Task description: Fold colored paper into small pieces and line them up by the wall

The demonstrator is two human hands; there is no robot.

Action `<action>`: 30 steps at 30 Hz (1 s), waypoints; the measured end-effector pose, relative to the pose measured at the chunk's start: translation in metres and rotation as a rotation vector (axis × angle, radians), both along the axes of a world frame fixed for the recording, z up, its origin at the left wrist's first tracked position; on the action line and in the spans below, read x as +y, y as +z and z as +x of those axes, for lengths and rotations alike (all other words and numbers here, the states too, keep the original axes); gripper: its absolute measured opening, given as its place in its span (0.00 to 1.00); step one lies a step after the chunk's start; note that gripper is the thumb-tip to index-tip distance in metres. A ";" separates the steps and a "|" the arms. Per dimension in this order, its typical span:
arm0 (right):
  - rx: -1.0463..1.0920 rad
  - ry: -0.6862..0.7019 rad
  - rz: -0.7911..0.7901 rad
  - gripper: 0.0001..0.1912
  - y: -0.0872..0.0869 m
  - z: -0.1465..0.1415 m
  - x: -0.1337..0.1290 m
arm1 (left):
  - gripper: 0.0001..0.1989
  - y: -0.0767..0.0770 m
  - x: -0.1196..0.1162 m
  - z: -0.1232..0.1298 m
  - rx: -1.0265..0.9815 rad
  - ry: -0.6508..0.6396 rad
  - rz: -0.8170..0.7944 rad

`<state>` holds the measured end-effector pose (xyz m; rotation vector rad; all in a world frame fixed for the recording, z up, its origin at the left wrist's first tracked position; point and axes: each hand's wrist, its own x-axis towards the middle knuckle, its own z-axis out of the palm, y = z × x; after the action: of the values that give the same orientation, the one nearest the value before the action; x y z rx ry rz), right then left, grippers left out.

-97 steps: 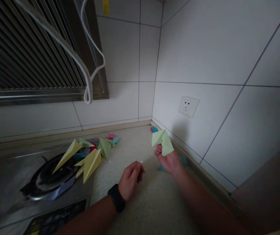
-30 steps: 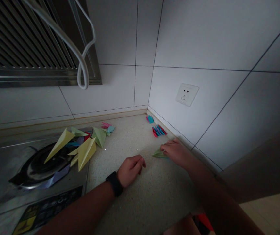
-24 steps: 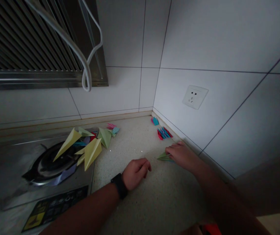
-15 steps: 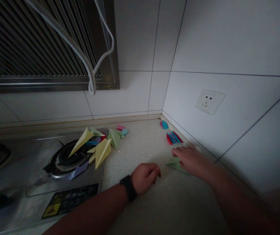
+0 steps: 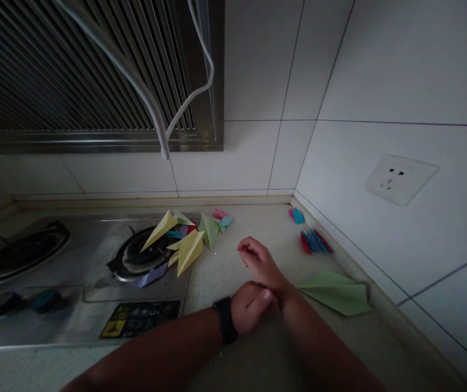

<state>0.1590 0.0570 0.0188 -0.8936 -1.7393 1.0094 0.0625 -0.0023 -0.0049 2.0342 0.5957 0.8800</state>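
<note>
My left hand (image 5: 252,306), with a black watch on its wrist, is closed over the countertop and holds nothing I can see. My right hand (image 5: 261,264) crosses just beyond it, fingers curled, and its wrist meets the left fingers. A green paper plane (image 5: 339,293) lies flat to the right of my right forearm. Yellow paper planes (image 5: 190,251) and a green one (image 5: 209,231) are heaped with small coloured folded papers at the stove's right edge. Blue and red folded papers (image 5: 315,241) rest by the right wall.
The stove (image 5: 70,299) with two burners fills the left, a purple paper (image 5: 150,276) at its right burner. A range hood (image 5: 135,142) and a white cable (image 5: 151,100) hang above. A socket (image 5: 400,178) is on the right wall. Small pink and blue papers (image 5: 297,215) lie in the corner.
My right hand has left the green paper plane, which now lies by itself on the counter, and has moved left to my left hand. The view has turned slightly left.
</note>
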 end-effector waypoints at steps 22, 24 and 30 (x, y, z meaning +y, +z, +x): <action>-0.142 0.190 -0.053 0.09 -0.031 -0.001 0.022 | 0.27 -0.004 0.002 0.006 0.251 -0.149 0.427; -0.130 0.185 -0.081 0.09 -0.031 -0.001 0.021 | 0.27 -0.005 0.003 0.007 0.265 -0.154 0.498; -0.089 0.182 -0.169 0.09 -0.033 -0.002 0.021 | 0.24 -0.009 0.001 0.007 0.426 -0.137 0.651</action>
<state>0.1569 0.0777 -0.0146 -0.9096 -1.8571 1.2683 0.0690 -0.0015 -0.0140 2.8557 0.4122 0.5999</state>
